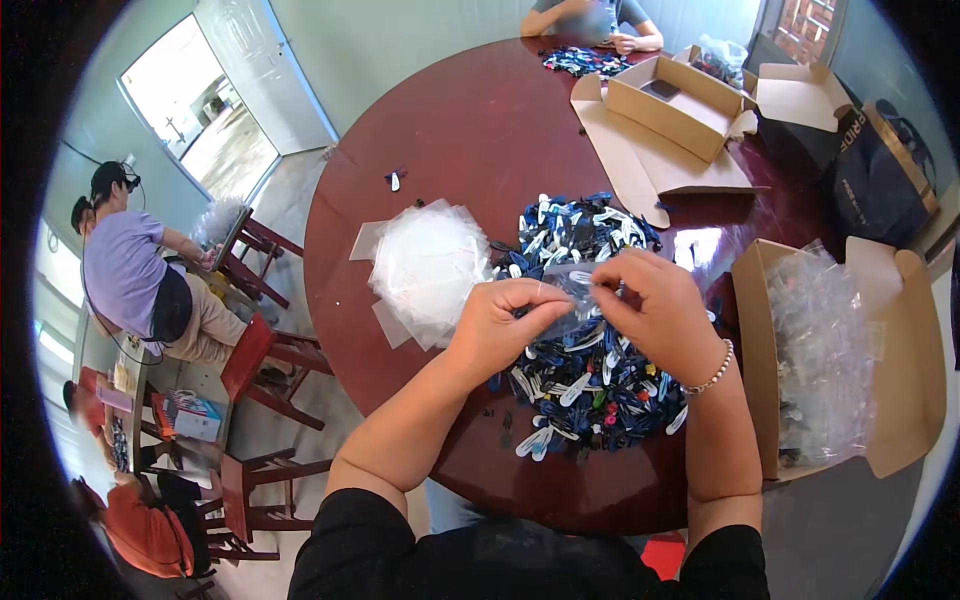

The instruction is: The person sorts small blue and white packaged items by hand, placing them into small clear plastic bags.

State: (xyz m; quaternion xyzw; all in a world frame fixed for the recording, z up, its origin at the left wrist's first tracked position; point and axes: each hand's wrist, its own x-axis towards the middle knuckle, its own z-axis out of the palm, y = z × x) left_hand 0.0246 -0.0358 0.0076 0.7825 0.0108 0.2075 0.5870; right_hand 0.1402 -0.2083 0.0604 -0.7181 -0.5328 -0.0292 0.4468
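Between my two hands is a small clear plastic bag [562,272], with the hair clip pile showing behind it. My left hand [505,325] pinches the bag's left side between thumb and fingers. Closed at its right side is my right hand [655,300], fingers curled and a beaded bracelet on the wrist. Below both hands lies a big heap of snap hair clips [600,385], mostly dark blue, black and white, with a few red ones. A loose stack of clear bags [425,265] spreads to the left of the heap.
An open cardboard box [757,400] full of packed clear bags stands at the right. More open boxes [670,105] and a dark paper bag [880,175] are at the back right. Across the round table [450,130] sits a person [590,20]; others and stools [270,370] are left.
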